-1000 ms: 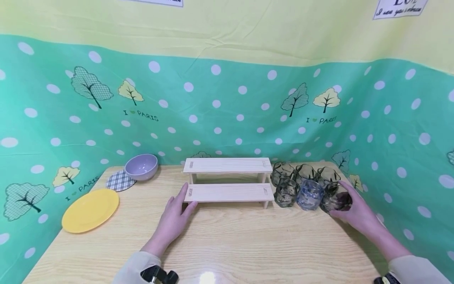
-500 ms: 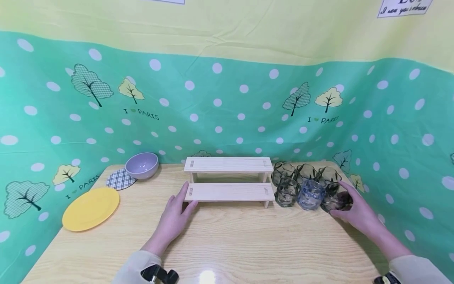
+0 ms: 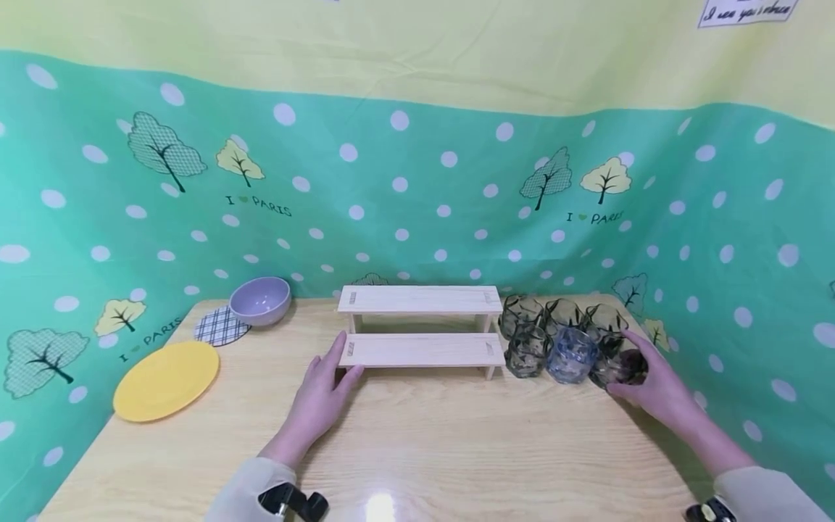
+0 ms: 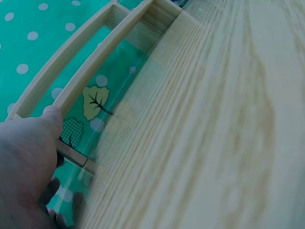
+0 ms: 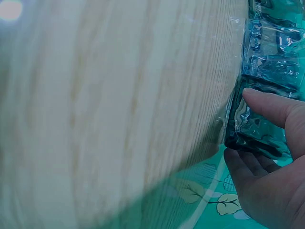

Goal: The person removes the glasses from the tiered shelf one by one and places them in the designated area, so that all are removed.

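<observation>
A two-tier pale wooden rack [image 3: 420, 351] stands at the back middle of the table. My left hand [image 3: 321, 395] holds its left end; in the left wrist view the thumb lies on the front edge of a shelf board [image 4: 90, 78], the other fingers lower at the side. At the right, my right hand [image 3: 665, 395] grips a dark grey glass [image 3: 613, 370], thumb at the front and fingers around the far side. This glass is the front right one of a tight group. Beside it is a blue glass [image 3: 572, 357], with another grey glass [image 3: 527, 351] to the left.
Behind the front glasses stand several more grey glasses [image 3: 562, 316]. At the left are a purple bowl [image 3: 261, 303], a checked round mat [image 3: 220, 328] partly under it, and a yellow plate [image 3: 166, 380]. A green dotted curtain [image 3: 417, 210] borders the wooden table [image 3: 470, 442].
Both hands, the rack and the glasses keep their places. The head view has tilted slightly downward, so the table sits a little higher in it.
</observation>
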Tool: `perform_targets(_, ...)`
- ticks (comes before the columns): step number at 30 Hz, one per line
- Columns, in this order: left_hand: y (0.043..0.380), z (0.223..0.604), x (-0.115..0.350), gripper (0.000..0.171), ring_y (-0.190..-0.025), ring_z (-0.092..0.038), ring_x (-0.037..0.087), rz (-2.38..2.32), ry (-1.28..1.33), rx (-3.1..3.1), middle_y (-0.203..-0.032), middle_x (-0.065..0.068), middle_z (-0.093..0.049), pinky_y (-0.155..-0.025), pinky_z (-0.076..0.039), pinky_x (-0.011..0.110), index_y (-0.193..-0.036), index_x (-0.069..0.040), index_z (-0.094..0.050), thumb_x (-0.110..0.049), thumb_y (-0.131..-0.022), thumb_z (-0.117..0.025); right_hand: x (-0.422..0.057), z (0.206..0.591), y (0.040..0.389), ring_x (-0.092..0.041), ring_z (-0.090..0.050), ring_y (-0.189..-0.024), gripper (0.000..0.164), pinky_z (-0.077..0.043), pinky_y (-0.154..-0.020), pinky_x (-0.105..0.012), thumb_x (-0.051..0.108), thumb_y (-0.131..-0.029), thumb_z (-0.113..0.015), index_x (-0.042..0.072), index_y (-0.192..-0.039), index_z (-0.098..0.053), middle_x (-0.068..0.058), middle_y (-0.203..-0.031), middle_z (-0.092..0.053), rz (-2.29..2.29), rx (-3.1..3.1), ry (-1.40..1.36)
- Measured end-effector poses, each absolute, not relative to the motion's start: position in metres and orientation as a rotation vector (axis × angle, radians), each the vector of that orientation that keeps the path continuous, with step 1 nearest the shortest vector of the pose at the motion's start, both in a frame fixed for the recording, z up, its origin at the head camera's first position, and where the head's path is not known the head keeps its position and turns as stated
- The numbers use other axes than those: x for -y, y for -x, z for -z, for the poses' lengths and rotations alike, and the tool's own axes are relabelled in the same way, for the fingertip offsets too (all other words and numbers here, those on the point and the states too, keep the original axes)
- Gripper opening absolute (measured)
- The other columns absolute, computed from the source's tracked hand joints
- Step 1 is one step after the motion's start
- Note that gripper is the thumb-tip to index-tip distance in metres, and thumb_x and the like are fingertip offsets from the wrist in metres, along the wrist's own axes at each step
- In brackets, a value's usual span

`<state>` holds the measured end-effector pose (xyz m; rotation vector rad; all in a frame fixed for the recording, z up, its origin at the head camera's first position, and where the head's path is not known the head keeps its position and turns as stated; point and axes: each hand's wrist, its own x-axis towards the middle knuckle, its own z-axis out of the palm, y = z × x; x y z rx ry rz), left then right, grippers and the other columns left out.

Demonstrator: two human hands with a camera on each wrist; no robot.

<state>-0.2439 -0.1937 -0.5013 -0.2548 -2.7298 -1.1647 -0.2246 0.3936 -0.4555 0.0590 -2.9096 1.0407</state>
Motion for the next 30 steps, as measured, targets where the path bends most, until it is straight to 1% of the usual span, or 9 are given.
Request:
perform_targets(1,0.244,0.501,0.194,0.079,-0.157,-0.04,0.048,1.166,0.253,2.73,-0.168,0.022,-0.046,-0.137,-0.01,0.061,-0.176,-0.007,-0.024,-0.037,-0.114,-0.064,-0.393,0.455,0.225,-0.078,-0.026,-0.142,0.125,-0.037,-0.105,-0.09,0.015,-0.088,-0.095,0.003,-0.176,-0.008,-0.045,-0.172,-0.008,-1.035,2.912,-0.06)
perform_targets(3,0.244,0.501,0.195,0.08,-0.157,-0.04,0.047,1.164,0.259,2.731,-0.168,0.022,-0.046,-0.137,-0.01,0.061,-0.176,-0.007,-0.024,-0.037,-0.114,-0.064,-0.393,0.455,0.224,-0.078,-0.024,-0.143,0.125,-0.036,-0.105,-0.091,0.016,-0.088,-0.095,0.003,-0.176,-0.008,-0.045,-0.172,-0.008,-1.033,2.92,-0.054)
perform_targets(7,0.242,0.501,0.196,0.08,-0.157,-0.04,0.047,1.161,0.251,2.743,-0.168,0.022,-0.046,-0.137,-0.01,0.061,-0.176,-0.006,-0.023,-0.037,-0.114,-0.064,-0.392,0.454,0.224,-0.078,-0.025,-0.143,0.125,-0.037,-0.105,-0.09,0.015,-0.088,-0.095,0.003,-0.176,-0.008,-0.045,-0.172,-0.009,-1.024,2.935,-0.057)
perform_targets(17,0.24,0.501,0.198,0.081,-0.159,-0.037,0.046,1.178,0.243,2.752,-0.171,0.021,-0.042,-0.137,-0.009,0.061,-0.177,-0.008,-0.022,-0.039,-0.114,-0.064,-0.391,0.449,0.219,-0.079,-0.028,-0.14,0.13,-0.033,-0.106,-0.092,0.021,-0.086,-0.097,0.002,-0.176,-0.004,-0.047,-0.171,-0.006,-1.069,2.933,-0.085)
perform_targets(19,0.238,0.502,0.198,0.081,-0.16,-0.033,0.047,1.189,0.243,2.757,-0.173,0.022,-0.038,-0.136,-0.011,0.063,-0.177,-0.008,-0.022,-0.04,-0.114,-0.063,-0.39,0.446,0.215,-0.079,-0.023,-0.143,0.131,-0.029,-0.105,-0.094,0.022,-0.086,-0.097,0.002,-0.176,-0.005,-0.046,-0.172,-0.006,-1.052,2.92,-0.092)
perform_targets(22,0.236,0.5,0.198,0.081,-0.163,-0.026,0.049,1.197,0.261,2.751,-0.176,0.025,-0.031,-0.134,-0.015,0.067,-0.177,-0.008,-0.023,-0.041,-0.114,-0.063,-0.386,0.438,0.208,-0.077,-0.006,-0.15,0.13,-0.016,-0.102,-0.099,0.022,-0.086,-0.097,0.007,-0.177,-0.006,-0.045,-0.173,-0.002,-1.001,2.886,-0.103)
perform_targets(25,0.235,0.496,0.199,0.081,-0.164,-0.02,0.051,1.137,0.299,2.741,-0.178,0.026,-0.026,-0.133,-0.016,0.069,-0.176,-0.005,-0.024,-0.041,-0.114,-0.062,-0.377,0.428,0.201,-0.075,-0.002,-0.153,0.128,-0.011,-0.101,-0.1,0.02,-0.085,-0.097,0.01,-0.178,-0.011,-0.045,-0.172,-0.007,-0.908,2.83,-0.146)
perform_targets(26,0.234,0.494,0.198,0.08,-0.165,-0.02,0.05,1.098,0.314,2.741,-0.178,0.026,-0.026,-0.134,-0.015,0.069,-0.175,-0.004,-0.025,-0.041,-0.114,-0.062,-0.373,0.424,0.2,-0.075,-0.002,-0.153,0.127,-0.01,-0.102,-0.1,0.019,-0.084,-0.097,0.01,-0.178,-0.012,-0.044,-0.173,-0.008,-0.883,2.813,-0.167)
perform_targets(30,0.23,0.483,0.198,0.078,-0.165,-0.019,0.048,0.88,0.349,2.765,-0.178,0.025,-0.026,-0.134,-0.011,0.07,-0.173,-0.002,-0.029,-0.04,-0.114,-0.061,-0.347,0.408,0.198,-0.073,-0.021,-0.15,0.124,-0.015,-0.113,-0.094,0.017,-0.08,-0.099,0.004,-0.175,-0.021,-0.041,-0.172,-0.021,-0.783,2.745,-0.291)
